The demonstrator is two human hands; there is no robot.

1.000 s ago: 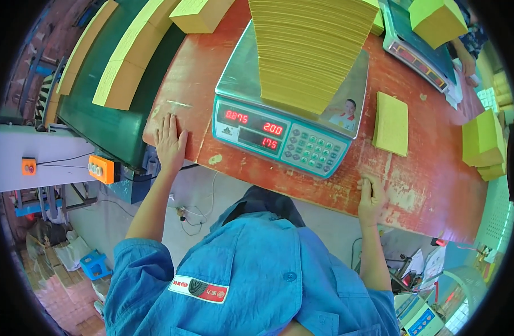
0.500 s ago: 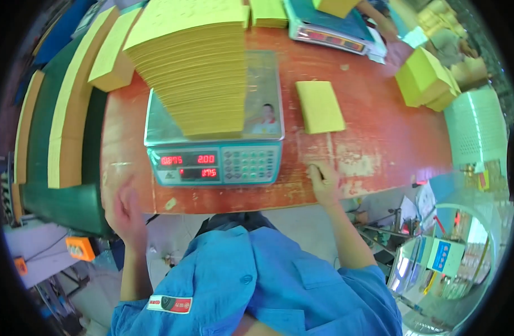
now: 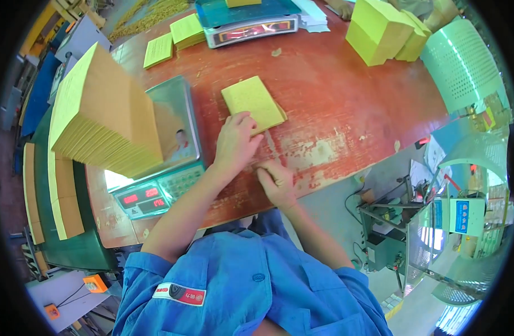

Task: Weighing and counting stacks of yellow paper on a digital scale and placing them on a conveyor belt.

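A thin stack of yellow paper sheets (image 3: pixel 250 98) lies on the red table, its right edge slightly fanned. My left hand (image 3: pixel 234 143) reaches across to it, with bent fingers closed on the stack's near left corner. Just nearer to me, my right hand (image 3: pixel 276 182) rests at the table surface. Its fingers are curled in a loose fist and nothing shows in them. To the left, a tall block of yellow sheets (image 3: pixel 108 115) stands on the metal pan of a digital scale (image 3: pixel 150 196), whose red display is lit.
The worn red table (image 3: pixel 318 95) curves toward me. A second scale (image 3: pixel 251 35) stands at the far side, beside small yellow stacks (image 3: pixel 173 39). Yellow blocks (image 3: pixel 380 33) stand at the far right near another person's hand (image 3: pixel 341 8). More long blocks (image 3: pixel 63 196) sit on a green surface at left.
My view has turned right. My left hand has moved from the table's left side over to the thin yellow stack and touches it. The right hand stays curled near the stack.
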